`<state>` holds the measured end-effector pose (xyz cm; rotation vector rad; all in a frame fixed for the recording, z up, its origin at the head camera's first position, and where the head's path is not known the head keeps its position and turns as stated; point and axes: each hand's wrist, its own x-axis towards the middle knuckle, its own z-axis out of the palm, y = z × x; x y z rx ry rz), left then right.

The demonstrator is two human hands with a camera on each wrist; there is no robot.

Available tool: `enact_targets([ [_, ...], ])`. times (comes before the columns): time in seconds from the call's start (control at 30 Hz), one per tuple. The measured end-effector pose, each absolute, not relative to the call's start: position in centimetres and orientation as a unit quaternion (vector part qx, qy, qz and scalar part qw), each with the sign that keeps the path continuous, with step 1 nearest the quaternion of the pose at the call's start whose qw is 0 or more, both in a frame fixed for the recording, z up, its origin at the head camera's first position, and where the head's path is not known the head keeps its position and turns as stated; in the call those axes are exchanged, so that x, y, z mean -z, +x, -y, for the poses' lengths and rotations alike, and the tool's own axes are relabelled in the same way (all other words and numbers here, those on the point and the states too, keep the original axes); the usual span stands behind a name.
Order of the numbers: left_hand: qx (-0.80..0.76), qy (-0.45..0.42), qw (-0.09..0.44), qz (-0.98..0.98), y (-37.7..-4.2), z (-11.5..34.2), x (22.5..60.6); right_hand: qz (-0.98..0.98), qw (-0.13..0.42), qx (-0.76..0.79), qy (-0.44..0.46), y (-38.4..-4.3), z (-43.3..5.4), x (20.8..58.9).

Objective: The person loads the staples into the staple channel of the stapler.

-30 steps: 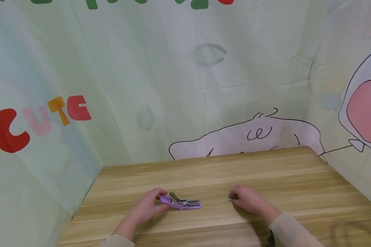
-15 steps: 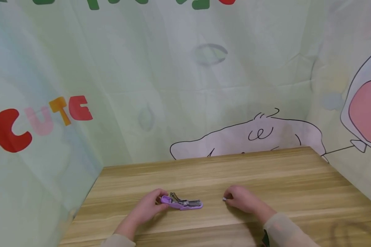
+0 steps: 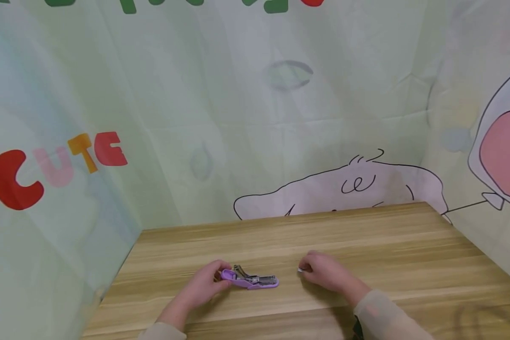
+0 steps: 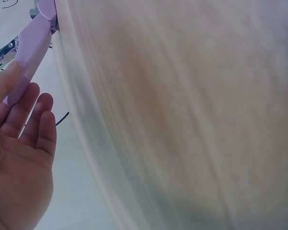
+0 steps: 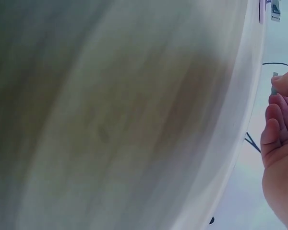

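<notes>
A purple stapler (image 3: 255, 283) lies opened up in the middle of the head view, its metal inner parts showing. My left hand (image 3: 206, 284) grips its left end between thumb and fingers. In the left wrist view, the thumb lies along the stapler's purple body (image 4: 34, 50). To the right of the stapler and apart from it, my right hand (image 3: 329, 273) pinches a small silvery strip (image 3: 300, 270), which looks like a row of staples. The right wrist view shows the strip (image 5: 274, 88) between thumb and finger; the fingers hide part of it.
The wood-grain tabletop (image 3: 221, 245) extends around both hands. A pale printed curtain (image 3: 212, 108) with cartoon drawings and letters hangs behind the table and along its sides.
My right hand has moved left with the small strip, closer to the stapler. The left hand and the stapler have stayed nearly in place.
</notes>
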<state>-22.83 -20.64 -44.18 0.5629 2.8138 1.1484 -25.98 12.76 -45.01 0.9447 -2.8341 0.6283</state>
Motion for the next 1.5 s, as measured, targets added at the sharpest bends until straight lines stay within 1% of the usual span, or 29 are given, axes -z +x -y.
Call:
enact_targets([
  [0.4,-0.372,0.180,0.024,-0.910,-22.8,20.5,43.9,0.915,0.070,-0.179,0.355,-26.4,-11.4,44.9],
  [0.77,-0.375,0.185,0.018,-0.908,-22.4,20.4,44.0,0.908,0.043,-0.193,0.369,-26.3,-9.6,44.9],
  [1.1,-0.375,0.177,0.021,-0.910,-22.6,20.4,43.7,0.909,0.025,-0.200,0.364,-26.4,-7.7,43.9],
  [1.37,-0.370,0.172,0.031,-0.912,-22.7,20.3,43.7,0.917,-0.002,-0.178,0.356,-26.1,-6.2,43.4],
  [1.5,-0.374,0.171,0.031,-0.911,-22.6,20.4,43.8,0.917,-0.005,-0.168,0.363,-26.0,-5.5,43.5],
])
